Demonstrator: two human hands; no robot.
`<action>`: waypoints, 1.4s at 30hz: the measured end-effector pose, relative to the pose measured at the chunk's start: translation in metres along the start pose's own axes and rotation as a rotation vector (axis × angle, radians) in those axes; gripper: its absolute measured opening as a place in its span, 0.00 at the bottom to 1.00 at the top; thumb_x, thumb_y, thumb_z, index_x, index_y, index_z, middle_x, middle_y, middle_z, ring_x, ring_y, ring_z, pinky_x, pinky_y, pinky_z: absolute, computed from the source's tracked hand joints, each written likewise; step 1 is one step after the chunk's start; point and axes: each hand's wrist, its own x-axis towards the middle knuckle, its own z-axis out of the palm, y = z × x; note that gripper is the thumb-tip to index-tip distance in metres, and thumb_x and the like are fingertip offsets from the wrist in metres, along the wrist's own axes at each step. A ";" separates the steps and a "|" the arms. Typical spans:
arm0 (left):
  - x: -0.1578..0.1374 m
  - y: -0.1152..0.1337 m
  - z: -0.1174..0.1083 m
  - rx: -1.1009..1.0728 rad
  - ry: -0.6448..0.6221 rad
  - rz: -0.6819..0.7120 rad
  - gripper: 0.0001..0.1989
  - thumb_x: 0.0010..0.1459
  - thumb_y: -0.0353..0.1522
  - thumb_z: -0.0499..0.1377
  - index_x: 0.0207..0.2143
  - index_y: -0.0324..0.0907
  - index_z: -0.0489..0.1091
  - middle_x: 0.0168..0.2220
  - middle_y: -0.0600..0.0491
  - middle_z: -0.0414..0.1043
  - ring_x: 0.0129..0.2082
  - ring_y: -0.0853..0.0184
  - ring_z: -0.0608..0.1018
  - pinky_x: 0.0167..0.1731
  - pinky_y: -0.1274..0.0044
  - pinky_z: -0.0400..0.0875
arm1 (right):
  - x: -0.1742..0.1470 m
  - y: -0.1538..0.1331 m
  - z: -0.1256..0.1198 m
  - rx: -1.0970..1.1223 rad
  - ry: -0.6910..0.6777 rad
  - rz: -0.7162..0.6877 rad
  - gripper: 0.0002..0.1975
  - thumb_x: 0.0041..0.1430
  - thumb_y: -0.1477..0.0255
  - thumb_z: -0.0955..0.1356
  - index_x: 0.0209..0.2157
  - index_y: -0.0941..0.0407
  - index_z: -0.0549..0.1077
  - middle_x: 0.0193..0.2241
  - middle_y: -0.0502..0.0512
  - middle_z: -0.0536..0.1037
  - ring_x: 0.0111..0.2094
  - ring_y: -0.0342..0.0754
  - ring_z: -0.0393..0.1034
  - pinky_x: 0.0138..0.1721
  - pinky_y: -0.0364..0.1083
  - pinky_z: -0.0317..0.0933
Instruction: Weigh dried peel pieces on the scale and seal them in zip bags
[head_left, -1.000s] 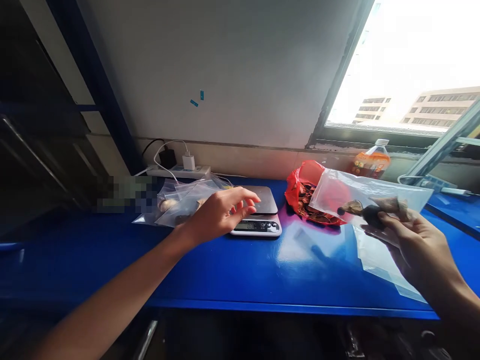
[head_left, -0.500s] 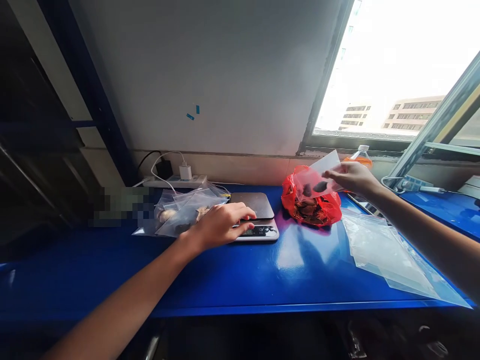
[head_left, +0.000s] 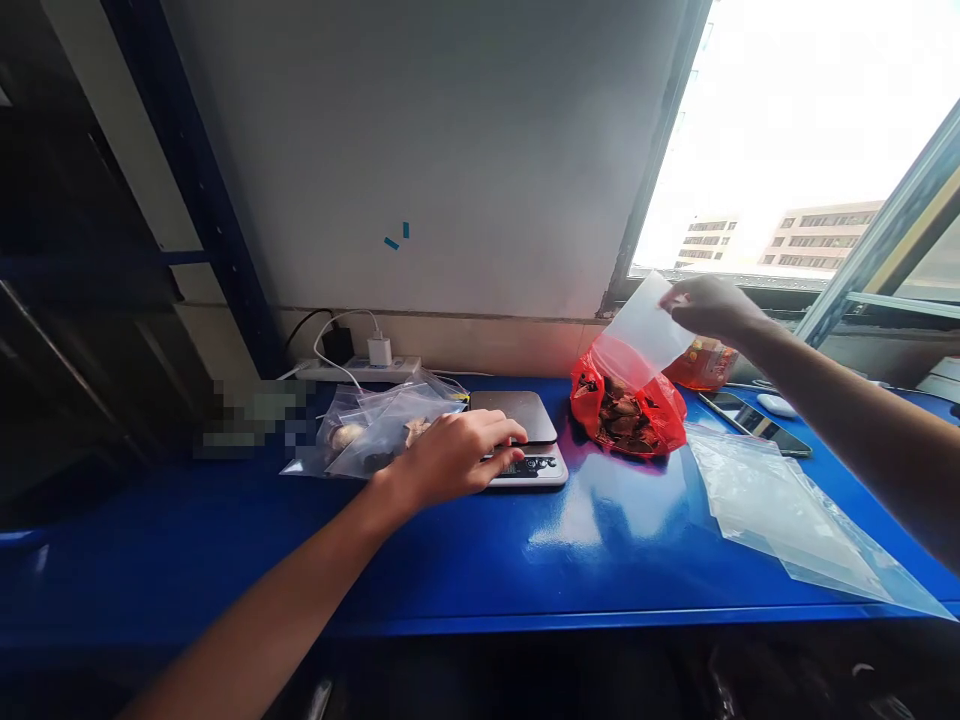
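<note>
So the clear bag (head_left: 637, 330) is up in the right hand (head_left: 709, 305), pinched by its upper edge between thumb and fingers, and it hangs tilted with its lower end down at the mouth of the red bag (head_left: 667, 408). Left hand (head_left: 463, 452) is well apart from that, over the front left part of the kitchen scale (head_left: 516, 412), thumb and fingers loosely curled with a gap between them; can't tell if the fingertips actually touch it. All of this is on a glossy blue bench (head_left: 450, 575) against a plain grey wall (head_left: 450, 140), with a bright window (head_left: 780, 120) at the right. Filled clear pouches (head_left: 382, 425) lie left of the scale, a white power strip (head_left: 409, 368) behind them, and flat clear bags (head_left: 780, 510) spread on the right near a dark phone (head_left: 757, 425). There's also a bottle of orange drink (head_left: 705, 362) partly behind the right arm. The held bag looks milky and see-through, tinted pinkish low down by the red plastic. The red one's crumpled and gaping, with dark brown dried pieces (head_left: 622, 425) heaped inside.
</note>
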 end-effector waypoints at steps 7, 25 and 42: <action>0.002 0.005 0.000 -0.169 -0.039 -0.033 0.10 0.62 0.32 0.56 0.44 0.41 0.72 0.36 0.51 0.76 0.35 0.65 0.76 0.35 0.75 0.67 | -0.041 -0.029 -0.052 -0.052 0.016 0.007 0.13 0.56 0.76 0.65 0.39 0.64 0.79 0.28 0.57 0.77 0.31 0.43 0.68 0.32 0.51 0.53; 0.011 -0.013 0.001 -1.024 0.559 -0.703 0.25 0.52 0.39 0.66 0.51 0.44 0.65 0.52 0.46 0.68 0.52 0.61 0.71 0.46 0.74 0.68 | -0.191 -0.080 0.055 1.117 -0.399 -0.126 0.13 0.64 0.66 0.64 0.49 0.54 0.63 0.24 0.48 0.72 0.26 0.42 0.69 0.28 0.42 0.64; 0.007 -0.018 -0.017 -1.006 0.305 -0.639 0.14 0.53 0.41 0.64 0.36 0.41 0.73 0.31 0.52 0.73 0.30 0.68 0.74 0.27 0.80 0.69 | -0.171 -0.073 0.060 1.010 -0.250 0.177 0.16 0.60 0.58 0.65 0.27 0.56 0.70 0.17 0.48 0.64 0.19 0.40 0.57 0.20 0.41 0.52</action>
